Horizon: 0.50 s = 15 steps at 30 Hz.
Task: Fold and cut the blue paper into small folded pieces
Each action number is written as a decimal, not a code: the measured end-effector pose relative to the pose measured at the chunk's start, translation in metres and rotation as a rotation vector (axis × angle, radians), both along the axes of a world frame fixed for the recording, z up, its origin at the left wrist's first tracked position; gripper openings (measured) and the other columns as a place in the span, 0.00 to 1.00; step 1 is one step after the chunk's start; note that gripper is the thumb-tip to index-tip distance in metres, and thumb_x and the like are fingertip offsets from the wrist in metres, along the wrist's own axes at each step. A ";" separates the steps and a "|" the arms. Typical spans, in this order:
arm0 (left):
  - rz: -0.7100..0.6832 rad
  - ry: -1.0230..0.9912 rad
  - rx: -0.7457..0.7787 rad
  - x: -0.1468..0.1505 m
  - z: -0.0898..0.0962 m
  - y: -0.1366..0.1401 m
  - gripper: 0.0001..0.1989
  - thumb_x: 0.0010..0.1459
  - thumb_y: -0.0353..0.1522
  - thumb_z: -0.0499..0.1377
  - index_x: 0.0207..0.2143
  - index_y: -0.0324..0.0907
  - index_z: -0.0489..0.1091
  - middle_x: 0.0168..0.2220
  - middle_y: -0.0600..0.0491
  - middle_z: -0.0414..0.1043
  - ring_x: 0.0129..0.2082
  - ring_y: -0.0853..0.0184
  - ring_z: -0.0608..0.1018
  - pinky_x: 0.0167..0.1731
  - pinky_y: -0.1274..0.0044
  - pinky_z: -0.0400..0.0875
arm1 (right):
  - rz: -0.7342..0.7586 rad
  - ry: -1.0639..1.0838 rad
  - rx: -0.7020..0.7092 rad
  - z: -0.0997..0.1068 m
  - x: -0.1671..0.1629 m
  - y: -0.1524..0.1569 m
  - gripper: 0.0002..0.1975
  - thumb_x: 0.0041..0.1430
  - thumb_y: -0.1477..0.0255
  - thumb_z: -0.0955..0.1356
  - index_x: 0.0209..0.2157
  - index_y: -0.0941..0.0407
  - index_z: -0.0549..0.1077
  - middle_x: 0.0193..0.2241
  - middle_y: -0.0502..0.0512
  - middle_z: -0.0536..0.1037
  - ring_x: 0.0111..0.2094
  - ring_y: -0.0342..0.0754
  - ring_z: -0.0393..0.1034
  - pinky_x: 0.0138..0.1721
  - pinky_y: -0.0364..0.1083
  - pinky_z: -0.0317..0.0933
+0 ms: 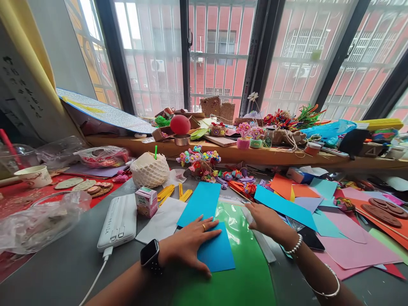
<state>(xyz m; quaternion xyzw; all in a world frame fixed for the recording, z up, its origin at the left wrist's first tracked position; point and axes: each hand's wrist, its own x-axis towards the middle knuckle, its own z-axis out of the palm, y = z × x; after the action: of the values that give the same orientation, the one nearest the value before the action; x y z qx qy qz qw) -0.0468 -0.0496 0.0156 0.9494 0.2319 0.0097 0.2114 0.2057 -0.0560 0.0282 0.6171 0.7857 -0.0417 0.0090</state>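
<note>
Through the wide windows [153,51], which have dark frames [185,55] and pale bars [219,55] outside, soft daylight enters and a pinkish-red building [204,78] is visible, while a yellow curtain [33,38] hangs at the left and a wooden sill [293,158] runs behind the grey table [73,263].

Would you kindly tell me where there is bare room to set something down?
The grey table is bare at front left, between the plastic bag and the power bank; the green mat is bare below the blue paper under the left hand. Coloured papers crowd the right, and the windowsill is packed.
</note>
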 end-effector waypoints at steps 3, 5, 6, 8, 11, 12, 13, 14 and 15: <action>0.018 -0.014 0.014 0.002 0.002 -0.002 0.44 0.39 0.52 0.58 0.57 0.43 0.51 0.58 0.42 0.46 0.57 0.51 0.51 0.54 0.60 0.40 | 0.157 0.073 -0.153 0.000 -0.003 -0.008 0.33 0.41 0.70 0.71 0.51 0.60 0.61 0.48 0.64 0.66 0.48 0.58 0.60 0.46 0.51 0.56; 0.023 -0.018 0.027 0.004 0.002 -0.003 0.43 0.39 0.52 0.58 0.56 0.43 0.52 0.58 0.42 0.48 0.57 0.51 0.52 0.54 0.60 0.41 | 0.276 0.141 -0.222 -0.001 -0.007 -0.013 0.37 0.39 0.68 0.72 0.53 0.58 0.59 0.51 0.63 0.63 0.51 0.58 0.57 0.49 0.51 0.54; 0.025 -0.018 0.035 0.004 0.001 -0.002 0.43 0.39 0.52 0.58 0.56 0.43 0.52 0.58 0.42 0.48 0.57 0.51 0.52 0.54 0.60 0.41 | 0.332 0.170 -0.246 -0.003 -0.010 -0.015 0.39 0.37 0.68 0.72 0.53 0.57 0.58 0.53 0.63 0.61 0.52 0.58 0.55 0.50 0.52 0.52; 0.028 -0.012 0.051 0.006 -0.001 -0.002 0.42 0.40 0.52 0.57 0.56 0.44 0.53 0.58 0.43 0.49 0.57 0.52 0.53 0.54 0.60 0.41 | 0.430 0.202 -0.278 -0.011 -0.016 -0.017 0.45 0.33 0.66 0.73 0.55 0.57 0.55 0.56 0.63 0.55 0.55 0.59 0.49 0.53 0.53 0.48; 0.045 -0.015 0.074 0.008 -0.004 -0.002 0.41 0.41 0.51 0.57 0.56 0.43 0.53 0.57 0.43 0.51 0.56 0.53 0.55 0.54 0.59 0.40 | 0.512 0.203 -0.273 -0.025 -0.023 -0.016 0.52 0.29 0.65 0.74 0.57 0.60 0.50 0.58 0.66 0.49 0.57 0.61 0.42 0.55 0.55 0.43; 0.057 -0.021 0.082 0.009 -0.004 -0.002 0.41 0.41 0.51 0.57 0.55 0.42 0.53 0.56 0.43 0.53 0.56 0.53 0.56 0.54 0.59 0.39 | 0.523 0.199 -0.259 -0.028 -0.025 -0.015 0.52 0.30 0.65 0.74 0.57 0.62 0.49 0.58 0.67 0.48 0.57 0.62 0.41 0.55 0.56 0.41; 0.069 -0.030 0.089 0.009 -0.004 -0.003 0.41 0.41 0.51 0.57 0.55 0.41 0.54 0.56 0.42 0.54 0.55 0.54 0.57 0.54 0.59 0.39 | 0.528 0.194 -0.243 -0.029 -0.027 -0.015 0.52 0.30 0.65 0.74 0.57 0.63 0.49 0.58 0.68 0.48 0.57 0.62 0.40 0.55 0.57 0.41; 0.080 -0.038 0.095 0.010 -0.005 -0.003 0.41 0.41 0.51 0.57 0.54 0.41 0.55 0.55 0.42 0.55 0.55 0.54 0.57 0.54 0.59 0.39 | 0.533 0.191 -0.228 -0.029 -0.028 -0.016 0.51 0.31 0.65 0.73 0.57 0.64 0.50 0.57 0.69 0.49 0.57 0.63 0.40 0.55 0.58 0.41; 0.088 -0.047 0.099 0.010 -0.004 -0.004 0.40 0.40 0.51 0.57 0.54 0.40 0.56 0.54 0.42 0.56 0.55 0.54 0.58 0.54 0.59 0.38 | 0.541 0.191 -0.216 -0.026 -0.029 -0.016 0.49 0.32 0.65 0.73 0.56 0.63 0.51 0.57 0.69 0.51 0.57 0.63 0.42 0.54 0.58 0.43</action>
<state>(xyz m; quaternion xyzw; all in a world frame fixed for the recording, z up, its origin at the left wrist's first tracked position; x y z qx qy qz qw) -0.0372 -0.0534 0.0113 0.9470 0.2679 0.0525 0.1691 0.1769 -0.0722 0.0019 0.3742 0.9099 -0.1790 0.0112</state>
